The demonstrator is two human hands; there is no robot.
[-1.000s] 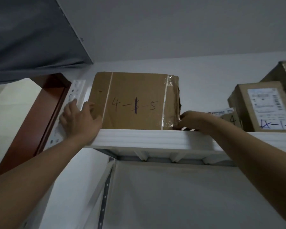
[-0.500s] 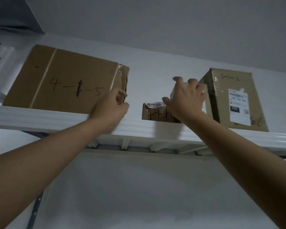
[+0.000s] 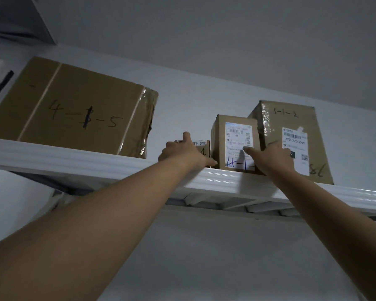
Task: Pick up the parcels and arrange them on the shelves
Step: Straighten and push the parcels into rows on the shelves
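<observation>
Left hand (image 3: 182, 153) shifted onto small parcel (image 3: 205, 148), gripping; right hand (image 3: 274, 158) flat against "4-1-" box (image 3: 220, 135).

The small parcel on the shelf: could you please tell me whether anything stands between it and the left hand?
Nothing visible does: the left hand lies directly on the small parcel, which sits on the shelf beside the labelled box.

I see matt brown cardboard on the big parcel (image 3: 74, 109), glossy crinkled tape (image 3: 148, 101) at its end, a smooth paper label (image 3: 238, 137), and a smooth, faintly shiny white shelf (image 3: 74, 158).
</observation>
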